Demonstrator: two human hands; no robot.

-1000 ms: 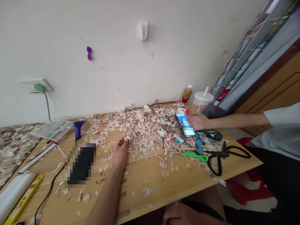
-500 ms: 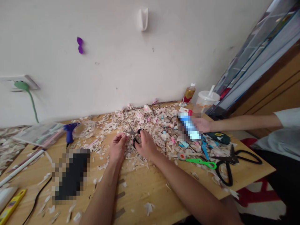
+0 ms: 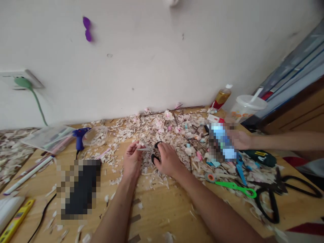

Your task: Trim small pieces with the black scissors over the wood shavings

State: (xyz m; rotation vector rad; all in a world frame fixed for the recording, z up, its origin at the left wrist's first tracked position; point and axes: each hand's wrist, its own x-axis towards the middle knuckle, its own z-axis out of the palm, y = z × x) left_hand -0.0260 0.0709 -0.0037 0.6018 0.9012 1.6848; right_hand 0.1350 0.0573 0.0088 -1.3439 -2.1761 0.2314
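In my right hand (image 3: 169,160) is a pair of small scissors (image 3: 143,149) with black handles, fingers and thumb through the loops. Its blades point left and look nearly closed, with the tips by the fingers of my left hand (image 3: 133,158). Those fingers are pinched together on a small pale petal-like piece, mostly hidden by the fingers. Under and behind both hands lies a heap of pale shavings or petals (image 3: 124,130). Pinkish artificial flowers (image 3: 169,115) and thin brown stems rest on the heap.
At the right, another person's hand (image 3: 243,139) holds a lit phone (image 3: 224,141). Nearby are large black scissors (image 3: 273,202), a green-handled tool (image 3: 235,188), a bottle (image 3: 221,98) and a lidded cup (image 3: 249,108). To the left are a blue glue gun (image 3: 80,138) and a blurred dark object (image 3: 82,189).
The small scissors' blades were spread apart and are now nearly together, pointing at my left fingers. The view has tilted down and shifted, so the table things appear displaced.
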